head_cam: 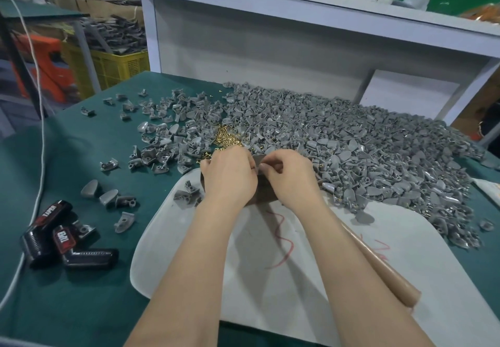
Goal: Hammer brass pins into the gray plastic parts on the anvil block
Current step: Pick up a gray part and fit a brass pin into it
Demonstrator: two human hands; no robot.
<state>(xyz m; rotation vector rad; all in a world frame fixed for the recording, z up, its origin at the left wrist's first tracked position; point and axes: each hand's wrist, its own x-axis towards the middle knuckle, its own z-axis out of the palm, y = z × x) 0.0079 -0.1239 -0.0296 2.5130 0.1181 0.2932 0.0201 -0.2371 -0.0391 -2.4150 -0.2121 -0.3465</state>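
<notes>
Nearest, a brown handle (378, 265) lies on the pale mat (270, 279). Over the dark anvil block (266, 192) the hands meet: right hand (292, 176) pinching a gray plastic part (258, 160), left hand (230, 176) curled alongside (its grip hidden, can't tell). Beyond, brass pins (227, 137), then the gray heap (351, 135) across the tabletop (81, 157).

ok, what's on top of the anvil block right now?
A gray plastic part, pinched between the left hand and right hand. They cover most of the anvil block, so anything else on it is hidden.
</notes>
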